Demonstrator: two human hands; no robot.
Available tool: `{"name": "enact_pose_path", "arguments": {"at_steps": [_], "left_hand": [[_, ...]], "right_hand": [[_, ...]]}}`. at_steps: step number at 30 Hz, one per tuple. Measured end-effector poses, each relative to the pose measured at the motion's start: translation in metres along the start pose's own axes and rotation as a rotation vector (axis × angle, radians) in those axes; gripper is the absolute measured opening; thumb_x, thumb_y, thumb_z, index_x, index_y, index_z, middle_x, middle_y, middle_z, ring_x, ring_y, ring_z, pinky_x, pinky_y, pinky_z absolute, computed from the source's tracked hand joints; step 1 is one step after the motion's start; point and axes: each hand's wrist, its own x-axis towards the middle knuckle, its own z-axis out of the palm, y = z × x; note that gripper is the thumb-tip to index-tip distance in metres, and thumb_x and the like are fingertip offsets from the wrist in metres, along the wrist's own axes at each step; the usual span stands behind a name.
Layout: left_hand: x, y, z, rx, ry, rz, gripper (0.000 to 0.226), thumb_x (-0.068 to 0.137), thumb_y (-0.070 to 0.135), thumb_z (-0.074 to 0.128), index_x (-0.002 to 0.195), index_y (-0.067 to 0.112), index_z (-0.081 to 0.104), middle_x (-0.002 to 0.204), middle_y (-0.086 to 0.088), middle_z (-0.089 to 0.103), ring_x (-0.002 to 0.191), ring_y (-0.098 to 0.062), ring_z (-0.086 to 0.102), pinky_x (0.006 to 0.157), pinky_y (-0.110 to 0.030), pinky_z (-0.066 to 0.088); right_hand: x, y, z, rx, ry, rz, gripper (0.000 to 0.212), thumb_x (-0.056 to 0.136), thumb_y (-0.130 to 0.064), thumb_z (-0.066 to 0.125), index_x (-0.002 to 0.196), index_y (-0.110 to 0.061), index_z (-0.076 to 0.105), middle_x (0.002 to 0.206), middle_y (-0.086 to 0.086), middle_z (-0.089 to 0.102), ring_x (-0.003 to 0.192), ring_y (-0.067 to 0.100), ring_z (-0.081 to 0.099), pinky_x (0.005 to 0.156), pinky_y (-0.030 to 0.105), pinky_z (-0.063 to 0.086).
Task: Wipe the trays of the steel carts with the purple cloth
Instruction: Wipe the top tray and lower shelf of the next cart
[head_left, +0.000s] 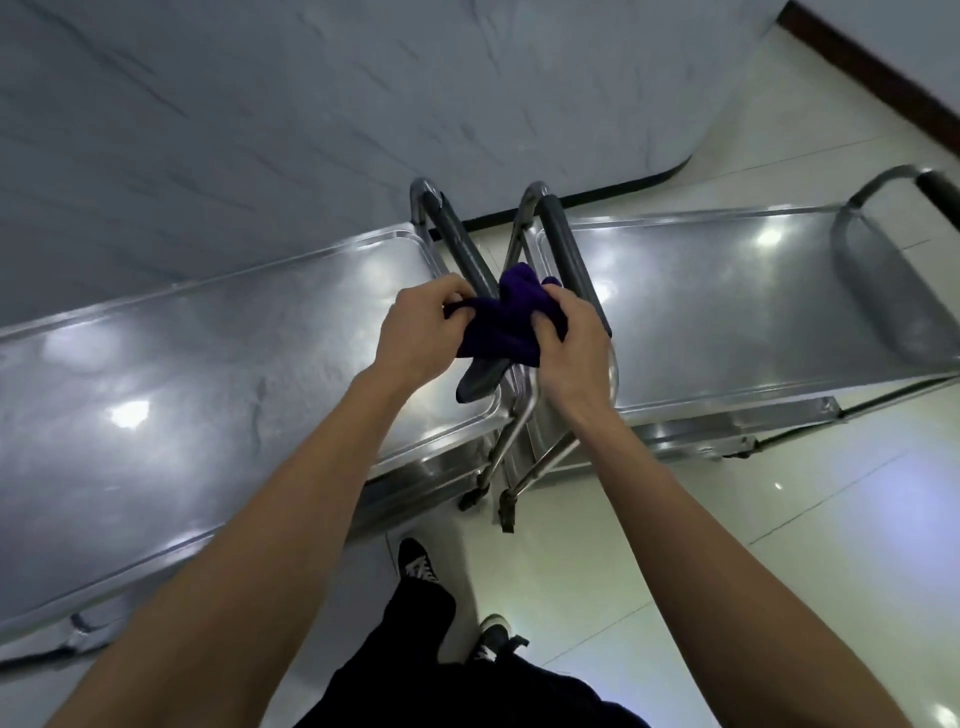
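Carts stand end to end below the camera, two of them, each with a flat steel top tray: the left tray (182, 364) runs out toward the lower left, the right tray (727, 312) toward the right edge. Both trays are bare and glossy, with raised rims and rounded corners, and bright ceiling lights show as white patches on them. Where the carts meet, their tubular handles (566, 249) rise side by side, each wrapped in a grey grip. Another handle (883, 187) curves up at the far end of the right cart. Below the junction, thin steel legs and small casters reach the floor. The floor (753, 545) is pale, shiny tile with fine joints. A grey, marble-veined wall (260, 104) fills the upper left, edged with a dark skirting, and a brown strip runs along the top right corner.

The cloth (506, 322) is dark purple, soft and bunched into folds, held in the air above the two handles, over the gap between the trays. The left hand (421, 332) grips its left edge with curled fingers. The right hand (571, 348) clasps its right side, thumb pressed into the fabric. Both forearms are bare. Dark trousers and two black-and-white shoes (415, 564) show on the tile beneath.
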Motion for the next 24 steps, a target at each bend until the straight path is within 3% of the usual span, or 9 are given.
{"name": "enact_pose_path", "arguments": {"at_steps": [6, 12, 17, 21, 24], "left_hand": [[0.066, -0.024, 0.000, 0.025, -0.005, -0.055, 0.015, 0.090, 0.021, 0.064, 0.087, 0.036, 0.065, 0.076, 0.024, 0.058, 0.072, 0.000, 0.058, 0.058, -0.015, 0.040], [0.112, -0.049, 0.006, 0.065, -0.014, -0.163, 0.012, 0.090, 0.021, 0.063, 0.093, 0.030, 0.070, 0.080, 0.017, 0.059, 0.078, -0.012, 0.061, 0.064, -0.026, 0.048], [0.142, -0.061, 0.019, 0.085, 0.042, -0.240, 0.013, 0.088, 0.022, 0.062, 0.089, 0.034, 0.066, 0.077, 0.019, 0.059, 0.079, -0.015, 0.062, 0.064, -0.026, 0.047], [0.138, -0.076, 0.032, 0.135, -0.011, -0.280, 0.011, 0.088, 0.022, 0.061, 0.095, 0.027, 0.069, 0.079, 0.011, 0.062, 0.081, -0.021, 0.064, 0.068, -0.033, 0.053], [0.131, -0.087, 0.038, 0.139, -0.035, -0.314, 0.010, 0.089, 0.022, 0.062, 0.092, 0.029, 0.067, 0.079, 0.010, 0.063, 0.079, -0.020, 0.065, 0.070, -0.035, 0.056]], "right_hand": [[0.066, -0.008, 0.032, -0.037, -0.040, 0.079, 0.033, 0.102, -0.021, 0.054, 0.135, -0.021, 0.058, 0.127, 0.002, 0.058, 0.115, 0.016, 0.056, 0.104, 0.041, 0.050], [0.119, -0.003, 0.062, -0.094, -0.108, 0.086, 0.029, 0.103, -0.021, 0.053, 0.130, -0.018, 0.062, 0.120, 0.002, 0.063, 0.111, 0.016, 0.059, 0.102, 0.039, 0.051], [0.150, 0.003, 0.076, -0.146, -0.120, 0.077, 0.030, 0.103, -0.025, 0.051, 0.130, -0.018, 0.061, 0.120, 0.003, 0.065, 0.112, 0.019, 0.060, 0.100, 0.041, 0.052], [0.141, 0.021, 0.087, -0.365, -0.304, 0.081, 0.045, 0.102, -0.039, 0.046, 0.146, -0.026, 0.041, 0.140, 0.004, 0.052, 0.127, 0.034, 0.050, 0.106, 0.055, 0.044], [0.125, 0.034, 0.094, -0.589, -0.407, 0.117, 0.063, 0.102, -0.051, 0.038, 0.158, -0.031, 0.014, 0.163, 0.006, 0.025, 0.147, 0.048, 0.018, 0.115, 0.070, 0.020]]}}
